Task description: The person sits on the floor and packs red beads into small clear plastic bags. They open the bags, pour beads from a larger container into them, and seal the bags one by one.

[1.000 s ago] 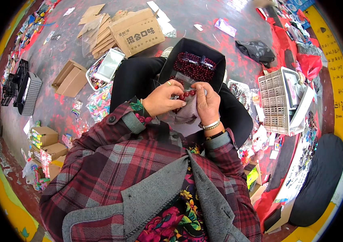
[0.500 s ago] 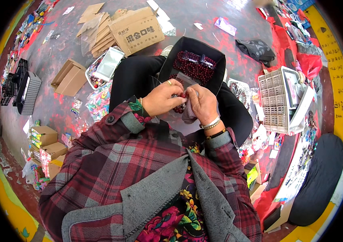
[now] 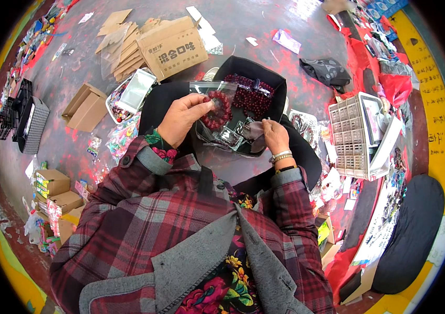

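Left hand (image 3: 180, 118) pinches red bead bracelet (image 3: 225, 102), thumb against fingers, above the open black box (image 3: 279, 78) between the legs (image 3: 305, 159); probably so drops land inside. Right hand (image 3: 276, 139), fingers closed, grips grey cloth (image 3: 255, 132) over box's right side.

Left hand (image 3: 183, 119): some fingers hidden behind the red bead bracelet (image 3: 226, 107). Right hand (image 3: 276, 137) covers part of the grey cloth (image 3: 256, 131). Small packets (image 3: 227, 137) toward black box's (image 3: 251, 65) near edge: glare, contents unclear. Shoe (image 3: 211, 74) by box's far left corner, mostly hidden. Plaid coat (image 3: 128, 230) cut off below. Clutter (image 3: 29, 39) along floor's left edge too small to identify. Tan shape (image 3: 337, 6), floor's far right: blurred, kind unclear.
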A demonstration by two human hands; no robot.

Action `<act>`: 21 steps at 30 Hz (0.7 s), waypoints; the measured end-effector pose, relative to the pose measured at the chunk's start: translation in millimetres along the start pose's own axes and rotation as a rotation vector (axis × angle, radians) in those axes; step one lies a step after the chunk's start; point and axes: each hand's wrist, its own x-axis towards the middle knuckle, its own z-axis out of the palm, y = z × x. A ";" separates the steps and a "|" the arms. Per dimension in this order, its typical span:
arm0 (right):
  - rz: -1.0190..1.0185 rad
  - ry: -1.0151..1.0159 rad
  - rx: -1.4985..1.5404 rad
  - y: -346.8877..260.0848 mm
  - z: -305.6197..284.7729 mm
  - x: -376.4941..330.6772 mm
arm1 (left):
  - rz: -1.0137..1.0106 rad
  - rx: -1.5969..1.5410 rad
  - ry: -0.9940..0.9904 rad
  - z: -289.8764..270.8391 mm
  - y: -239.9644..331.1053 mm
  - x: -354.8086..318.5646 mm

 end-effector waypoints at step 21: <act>0.023 -0.547 -0.262 25.6 52.9 -9.2 | -0.106 -0.537 -0.090 -9.6 7.0 1.4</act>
